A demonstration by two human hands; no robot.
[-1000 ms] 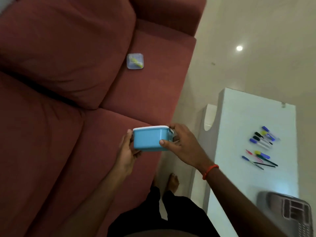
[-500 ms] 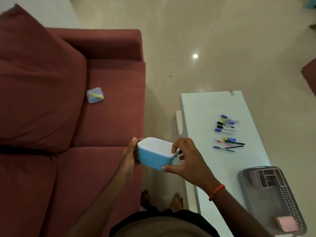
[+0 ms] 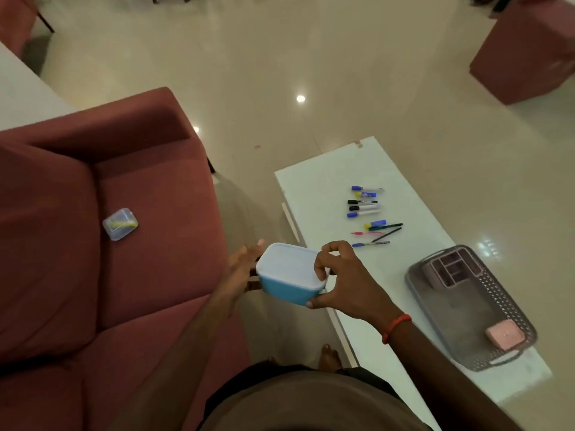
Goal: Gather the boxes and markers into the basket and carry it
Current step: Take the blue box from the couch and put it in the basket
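Observation:
I hold a blue box with a white lid [image 3: 289, 273] in front of me, between the sofa and the table. My right hand [image 3: 345, 281] grips its right end, fingers curled over the lid and thumb under the corner. My left hand [image 3: 241, 269] lies against its left end with fingers fairly straight. A grey perforated basket [image 3: 504, 309] sits on the white table [image 3: 317, 188] at the right, holding a pink divided box [image 3: 449, 269] and a small pink box [image 3: 504, 334]. Several markers and pens [image 3: 368, 214] lie on the table beyond the basket. A small clear box [image 3: 120, 223] rests on the sofa seat.
The red sofa [image 3: 109, 275] fills the left side. A narrow strip of floor runs between the sofa and the table, with my bare foot [image 3: 329, 357] on it. A red ottoman [image 3: 529, 54] stands far right on the shiny tiled floor.
My view has swung right from the sofa toward the table, so the whole basket now shows. The blue box has tilted lid-up and moved toward the table in both hands.

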